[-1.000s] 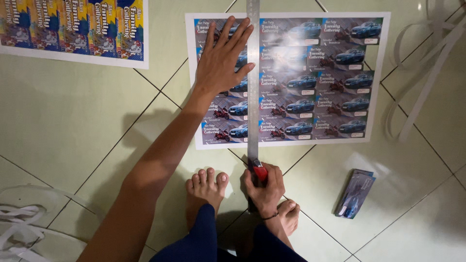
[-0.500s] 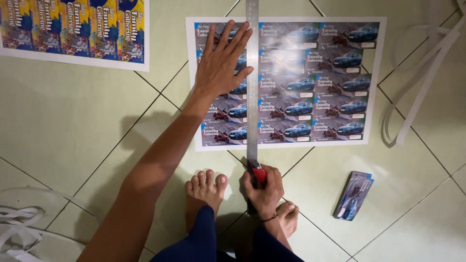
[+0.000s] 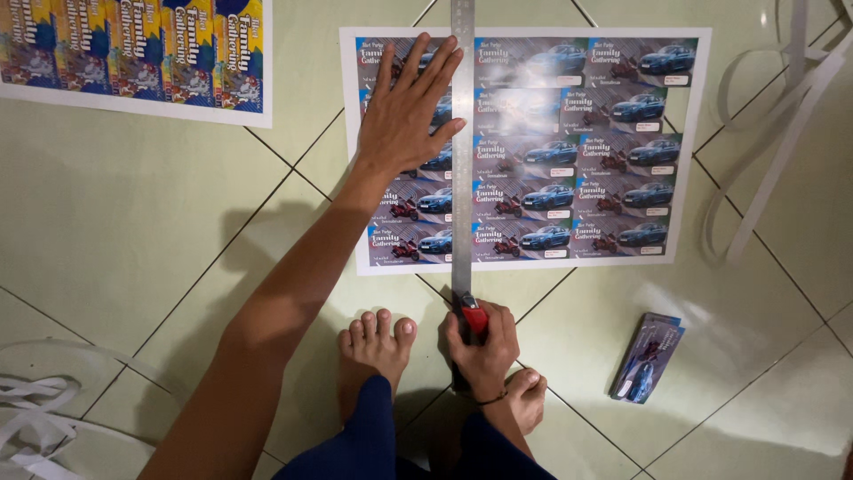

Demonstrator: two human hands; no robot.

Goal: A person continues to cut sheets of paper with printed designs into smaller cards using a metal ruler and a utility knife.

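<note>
A printed sheet (image 3: 569, 142) of small cards showing blue cars lies flat on the tiled floor. A long metal ruler (image 3: 462, 133) runs down the sheet, between its left card column and the rest. My left hand (image 3: 409, 111) presses flat with spread fingers on the sheet, against the ruler's left edge. My right hand (image 3: 480, 347) is closed around a red-handled cutter (image 3: 474, 316) at the ruler's near end, just below the sheet's bottom edge. My bare feet (image 3: 378, 342) rest on the floor beside that hand.
A second printed sheet (image 3: 133, 49) in yellow and blue lies at the upper left. A small stack of cut cards (image 3: 647, 356) sits at the right. Trimmed white paper strips (image 3: 782, 116) curl at the upper right and strips (image 3: 35, 409) lie at the lower left.
</note>
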